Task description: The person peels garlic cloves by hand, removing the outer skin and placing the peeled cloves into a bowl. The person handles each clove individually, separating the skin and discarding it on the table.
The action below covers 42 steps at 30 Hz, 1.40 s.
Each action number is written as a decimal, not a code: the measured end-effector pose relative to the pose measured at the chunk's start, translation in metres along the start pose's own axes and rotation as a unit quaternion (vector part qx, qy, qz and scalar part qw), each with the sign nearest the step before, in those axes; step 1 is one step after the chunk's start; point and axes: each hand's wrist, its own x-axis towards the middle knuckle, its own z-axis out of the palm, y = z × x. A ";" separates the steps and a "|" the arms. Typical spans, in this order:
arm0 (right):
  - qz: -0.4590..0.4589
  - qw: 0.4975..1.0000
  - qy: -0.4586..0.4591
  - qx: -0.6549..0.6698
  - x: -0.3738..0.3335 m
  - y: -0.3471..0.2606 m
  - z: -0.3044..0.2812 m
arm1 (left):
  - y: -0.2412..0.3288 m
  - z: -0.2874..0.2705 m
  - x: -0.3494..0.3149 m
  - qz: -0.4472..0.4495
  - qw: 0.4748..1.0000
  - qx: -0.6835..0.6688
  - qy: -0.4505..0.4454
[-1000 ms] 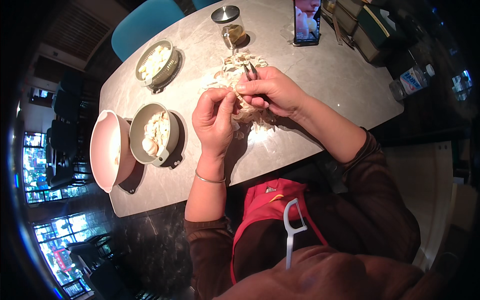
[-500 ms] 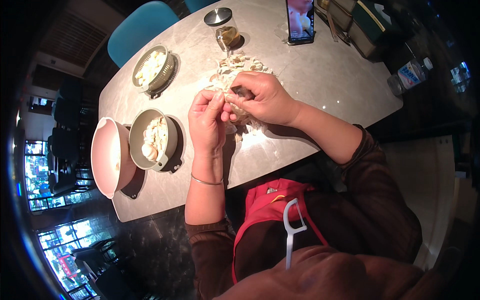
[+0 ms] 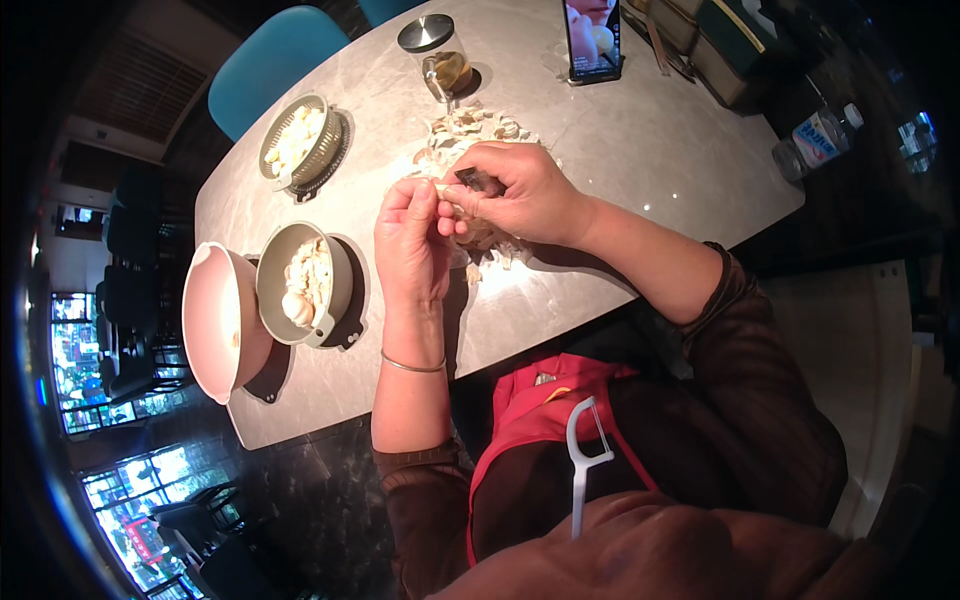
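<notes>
Over the table, my left hand (image 3: 410, 240) and my right hand (image 3: 532, 195) meet with their fingertips pinched together. Between the left thumb and fingers is a small pale piece, apparently a garlic clove (image 3: 441, 190), mostly covered. A small dark object (image 3: 481, 181) is tucked in my curled right hand; its kind is not clear. Under and beyond both hands lies a pile of papery garlic skins (image 3: 470, 127). To the left, a grey-green bowl (image 3: 340, 275) holds unpeeled garlic cloves and a rounder bulb (image 3: 298, 308). A slotted colander (image 3: 322, 165) farther off contains pale peeled cloves (image 3: 298, 140).
A pink bowl (image 3: 212, 325) stands by the table's left edge, touching or close to the grey-green one. Beyond the skins is a glass jar (image 3: 447, 68) with a dark lid. A phone (image 3: 594, 42) stands upright at the back; a plastic bottle (image 3: 818, 142) is far right.
Both hands have shifted slightly left in the picture, still pinched together. More of the dark object shows in my right hand. The view has shifted a little, and the phone's picture differs.
</notes>
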 end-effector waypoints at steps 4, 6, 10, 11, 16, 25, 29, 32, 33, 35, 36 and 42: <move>-0.014 0.998 -0.049 -0.032 0.001 0.002 -0.006 | 0.001 -0.003 -0.001 0.022 0.997 0.066 0.023; -0.018 0.997 -0.062 -0.037 0.002 0.003 -0.009 | 0.000 -0.003 -0.002 0.025 0.995 0.093 0.030; -0.002 0.995 -0.085 -0.047 0.003 0.004 -0.010 | 0.000 -0.004 0.000 0.020 0.995 0.093 0.012; 0.002 0.996 -0.079 -0.032 0.003 0.004 -0.010 | 0.001 -0.005 0.000 0.019 0.996 0.090 0.007; 0.020 0.998 -0.063 0.001 0.004 0.000 -0.007 | 0.004 -0.006 -0.001 0.009 0.995 0.101 0.012; 0.164 0.974 -0.020 0.152 0.005 -0.008 -0.009 | 0.002 -0.004 -0.002 0.020 0.990 0.140 -0.019; 0.140 0.988 0.023 0.061 0.008 0.001 -0.012 | -0.001 -0.002 -0.004 0.003 0.987 0.162 -0.018; 0.131 0.989 0.032 0.062 0.005 0.010 -0.011 | -0.003 0.000 -0.002 0.029 0.990 0.138 -0.012; 0.125 0.990 0.031 0.050 0.005 0.012 -0.009 | -0.002 -0.001 -0.001 0.044 0.990 0.134 -0.001; 0.167 0.984 0.027 0.056 0.005 0.016 -0.008 | -0.001 -0.004 -0.001 0.071 0.989 0.128 0.029; 0.169 0.982 0.033 0.079 0.004 0.017 -0.007 | 0.000 -0.006 -0.001 0.074 0.990 0.115 0.033; 0.159 0.986 0.021 0.035 0.006 0.017 -0.009 | 0.001 -0.011 0.001 0.136 0.988 0.065 0.027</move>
